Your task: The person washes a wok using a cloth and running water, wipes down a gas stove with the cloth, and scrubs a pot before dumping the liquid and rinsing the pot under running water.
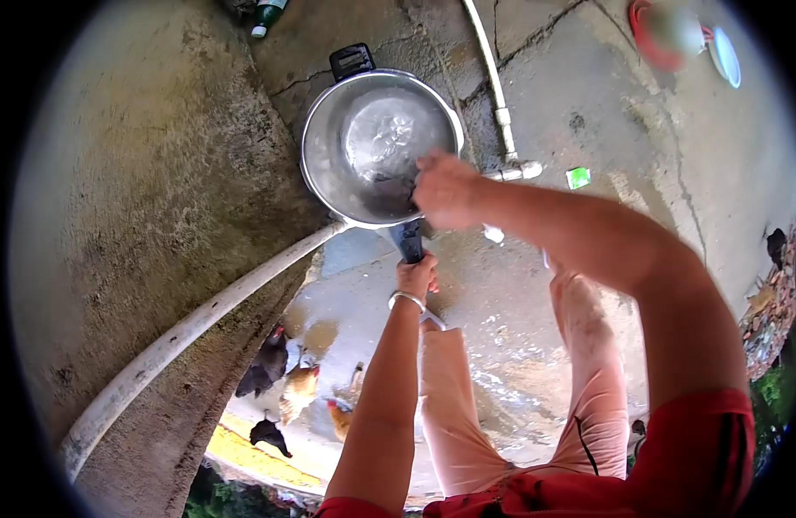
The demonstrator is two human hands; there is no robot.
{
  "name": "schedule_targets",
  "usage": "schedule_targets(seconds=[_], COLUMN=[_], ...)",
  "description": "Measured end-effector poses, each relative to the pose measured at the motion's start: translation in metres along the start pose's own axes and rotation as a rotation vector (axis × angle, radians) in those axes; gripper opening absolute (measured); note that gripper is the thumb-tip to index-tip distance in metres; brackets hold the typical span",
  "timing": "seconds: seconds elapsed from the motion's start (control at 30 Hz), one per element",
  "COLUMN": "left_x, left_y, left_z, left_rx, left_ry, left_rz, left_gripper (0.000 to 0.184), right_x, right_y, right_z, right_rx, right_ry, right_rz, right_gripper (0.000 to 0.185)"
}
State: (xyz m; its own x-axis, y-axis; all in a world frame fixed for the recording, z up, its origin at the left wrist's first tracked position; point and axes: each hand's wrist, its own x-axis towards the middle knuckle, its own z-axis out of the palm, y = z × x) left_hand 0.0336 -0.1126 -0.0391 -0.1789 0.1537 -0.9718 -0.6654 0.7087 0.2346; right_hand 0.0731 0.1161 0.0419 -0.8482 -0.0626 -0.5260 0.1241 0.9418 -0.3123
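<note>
A shiny metal pot [329,142] with a short black side handle [352,60] and a long black handle [408,240] is tilted so that its inside faces me. My left hand [418,274], a bangle at its wrist, is wrapped round the long handle. Over the pot's near right rim is my right hand [448,192], slightly blurred, its fingers curled toward the inside. What those fingers hold, if anything, is hidden. A dark patch shows on the inner wall beside them, and I cannot tell whether it is a thing or a shadow.
A pale pipe [199,324] runs from lower left up to the pot. Another white pipe [494,78] with an elbow lies right of it. A green packet [578,178] is on the wet concrete. Several chickens [299,390] stand lower left; a green bottle [269,12] lies at the top.
</note>
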Motion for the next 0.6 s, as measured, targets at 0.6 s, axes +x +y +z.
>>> schedule_targets(seconds=[0.6], left_x=[-0.007], left_y=[0.006], left_z=[0.004], left_rx=[0.01], left_ry=[-0.051], left_rz=[-0.08], left_gripper=[0.007], right_x=[-0.012], right_y=[0.022], right_z=[0.057], right_rx=[0.082], right_ry=[0.755], right_rz=[0.255], right_gripper=[0.013])
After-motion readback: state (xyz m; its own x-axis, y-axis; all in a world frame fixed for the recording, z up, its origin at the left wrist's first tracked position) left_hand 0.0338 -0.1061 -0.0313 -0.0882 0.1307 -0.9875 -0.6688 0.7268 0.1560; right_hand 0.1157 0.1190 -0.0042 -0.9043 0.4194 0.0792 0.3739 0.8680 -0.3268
